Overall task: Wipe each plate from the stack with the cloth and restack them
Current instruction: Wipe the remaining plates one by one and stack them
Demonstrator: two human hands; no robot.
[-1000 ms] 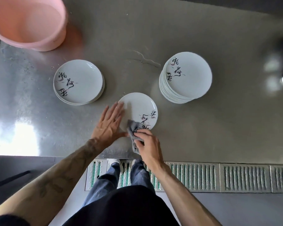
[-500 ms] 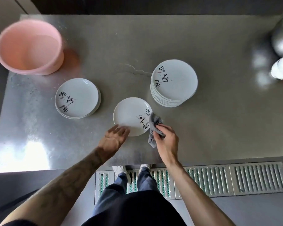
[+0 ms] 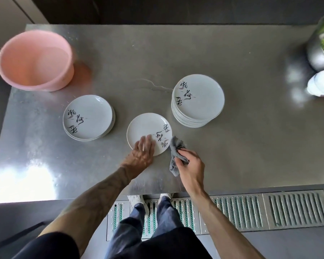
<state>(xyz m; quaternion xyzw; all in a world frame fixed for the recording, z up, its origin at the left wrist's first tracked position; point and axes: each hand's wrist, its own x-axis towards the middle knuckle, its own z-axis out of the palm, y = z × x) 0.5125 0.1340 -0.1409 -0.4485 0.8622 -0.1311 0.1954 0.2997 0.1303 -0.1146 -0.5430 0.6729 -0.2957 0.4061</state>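
Cloth of crumpled grey fabric [image 3: 176, 149] hangs from the right hand [image 3: 190, 165], whose thumb and curled fingers pinch it partway along. Its upper fold is just beside the right rim of a single white round plate [image 3: 146, 128] with black brush lettering; whether fabric touches china there I cannot tell. The plate lies flat on the brushed-steel desk [image 3: 251, 137], near its front edge. It sits between a taller stack [image 3: 199, 101] of matching plates on the right and a shorter stack [image 3: 88, 117] on the left. The left hand [image 3: 143, 149] lies on the plate's near portion with fingers straight and together, gripping nothing, only holding it down.

By the look of it, the wipe of this plate is under way or nearly done. Most of the task remains if the taller stack is the unwiped one, which seems likely. To do the step well, the left hand should press near the rim so the plate cannot skate on the slick steel. It should then shift aside so the cloth reaches the patch beneath its fingers. The cloth is best bunched under the palm and swept in overlapping arcs across the face and round the rim. A pink round plastic basin [image 3: 34, 60] stands well apart at the far left corner.
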